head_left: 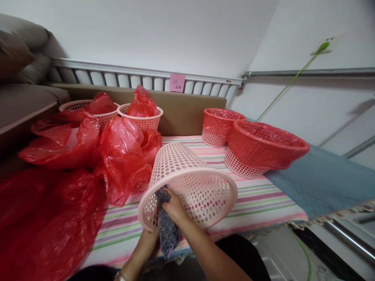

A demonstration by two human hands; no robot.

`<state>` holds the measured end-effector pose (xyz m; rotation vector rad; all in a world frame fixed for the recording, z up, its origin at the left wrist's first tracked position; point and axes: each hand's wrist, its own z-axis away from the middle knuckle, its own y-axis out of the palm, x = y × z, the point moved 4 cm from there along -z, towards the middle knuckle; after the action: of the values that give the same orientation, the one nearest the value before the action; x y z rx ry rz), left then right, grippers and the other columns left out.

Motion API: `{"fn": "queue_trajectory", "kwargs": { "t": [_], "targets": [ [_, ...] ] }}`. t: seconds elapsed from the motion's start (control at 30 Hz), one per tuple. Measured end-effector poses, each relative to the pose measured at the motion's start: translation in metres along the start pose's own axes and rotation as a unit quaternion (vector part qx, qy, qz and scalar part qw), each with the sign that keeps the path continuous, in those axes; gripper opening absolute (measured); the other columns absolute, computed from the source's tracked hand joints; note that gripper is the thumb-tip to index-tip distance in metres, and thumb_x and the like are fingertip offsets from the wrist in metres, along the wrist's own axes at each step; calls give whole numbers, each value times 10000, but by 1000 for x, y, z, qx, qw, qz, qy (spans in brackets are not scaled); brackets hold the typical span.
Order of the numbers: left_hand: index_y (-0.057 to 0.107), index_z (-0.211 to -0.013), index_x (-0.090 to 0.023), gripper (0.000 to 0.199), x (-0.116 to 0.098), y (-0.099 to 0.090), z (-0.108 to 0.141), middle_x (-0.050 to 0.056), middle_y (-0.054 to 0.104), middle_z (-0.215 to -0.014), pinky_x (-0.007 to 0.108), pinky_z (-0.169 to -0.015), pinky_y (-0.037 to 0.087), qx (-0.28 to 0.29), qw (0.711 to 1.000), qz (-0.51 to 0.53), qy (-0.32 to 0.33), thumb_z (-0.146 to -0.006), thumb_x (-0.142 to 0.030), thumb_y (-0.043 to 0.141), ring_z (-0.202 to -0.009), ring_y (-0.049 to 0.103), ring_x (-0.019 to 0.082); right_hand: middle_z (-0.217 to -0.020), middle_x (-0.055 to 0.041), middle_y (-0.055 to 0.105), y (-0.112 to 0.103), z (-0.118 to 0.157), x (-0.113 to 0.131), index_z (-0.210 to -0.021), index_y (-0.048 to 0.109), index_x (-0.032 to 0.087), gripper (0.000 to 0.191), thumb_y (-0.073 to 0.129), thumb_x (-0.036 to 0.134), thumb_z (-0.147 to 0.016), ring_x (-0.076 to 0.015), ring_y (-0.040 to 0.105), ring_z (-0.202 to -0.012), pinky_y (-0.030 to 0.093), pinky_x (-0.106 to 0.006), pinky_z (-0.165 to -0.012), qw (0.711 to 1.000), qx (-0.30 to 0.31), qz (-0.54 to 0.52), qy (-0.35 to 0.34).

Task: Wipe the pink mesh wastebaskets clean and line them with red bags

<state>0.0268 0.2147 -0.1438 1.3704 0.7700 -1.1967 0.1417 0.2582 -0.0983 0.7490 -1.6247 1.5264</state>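
Note:
A pale pink perforated basket (178,160) lies on its side on the striped cloth (117,230), its open mouth facing me. My right hand (174,207) is inside the mouth, fingers closed round a dark grey speckled cloth (168,234) that hangs out over the rim. Below the basket's lower left rim is my left hand (150,236), touching the basket from beneath; its fingers are hidden behind the rim.
Red plastic bags (123,152) are heaped at the left. Behind them stand two pink baskets (146,123) with red bags in them. Two baskets lined with red bags (218,125) stand at the right. A pink note (177,82) is on the headboard.

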Motion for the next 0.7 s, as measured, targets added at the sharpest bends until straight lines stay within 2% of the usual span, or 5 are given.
{"fn": "queue_trajectory", "kwargs": {
  "t": [0.13,0.23,0.33,0.5,0.7],
  "targets": [
    [607,-1156,-160,628,3,-6,-5,128,681,-1161,457,-1116,285,-18,999,-26,-19,-625,-472,734,-1253,477,335,-1161,-36,630,11,6,20,-1214,552,203,640,489,57,-593,-174,588,-1047,428,-283,-951,996,4,-40,-83],
    [595,-1184,-143,708,9,-8,-7,149,655,-1208,482,-1105,300,-7,999,-27,-19,-562,-427,775,-1238,490,358,-1137,-72,615,-5,16,13,-1209,578,225,623,505,66,-610,-227,560,-1071,405,-347,-968,985,9,142,-93],
    [499,-1300,-147,784,7,-13,-8,155,610,-1280,489,-1068,357,-3,1000,-26,-1,-610,-424,749,-1228,509,356,-1088,-112,607,-28,23,-3,-1209,586,226,575,471,69,-669,-263,559,-1028,422,-374,-904,945,22,317,-81],
    [430,-1365,-136,808,-5,-27,-13,161,576,-1323,495,-1092,319,-36,998,-50,33,-661,-415,712,-1258,483,349,-1007,-134,612,-53,24,-20,-1157,620,215,499,415,77,-724,-293,559,-979,423,-379,-821,897,4,435,-74],
    [465,-1347,-156,701,4,-29,-14,134,573,-1331,505,-1082,331,-14,997,-77,-12,-689,-316,646,-1321,407,335,-1038,-122,629,-48,18,-20,-1158,615,226,505,451,84,-701,-282,578,-982,435,-374,-827,920,-10,391,-17]
  ]
}}
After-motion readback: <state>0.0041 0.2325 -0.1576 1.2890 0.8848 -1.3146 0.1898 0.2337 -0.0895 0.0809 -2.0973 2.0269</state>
